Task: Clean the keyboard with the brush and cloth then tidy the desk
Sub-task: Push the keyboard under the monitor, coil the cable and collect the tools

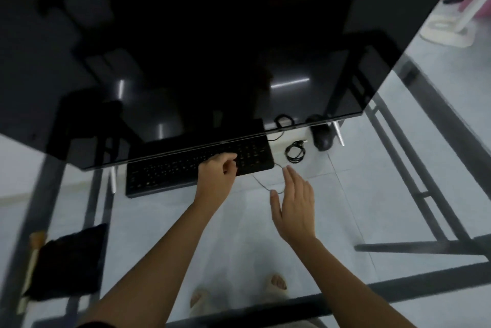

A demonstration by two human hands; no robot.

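No text, label or number can be read anywhere; the markings on the keyboard keys are too blurred.

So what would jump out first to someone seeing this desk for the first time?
The big dark monitor fills the upper half, looming over a glass desk that shows the floor beneath. Below its edge lies the black keyboard, with the left hand curled on its right part and the right hand open and flat beside it. A black cloth lies at the near left.
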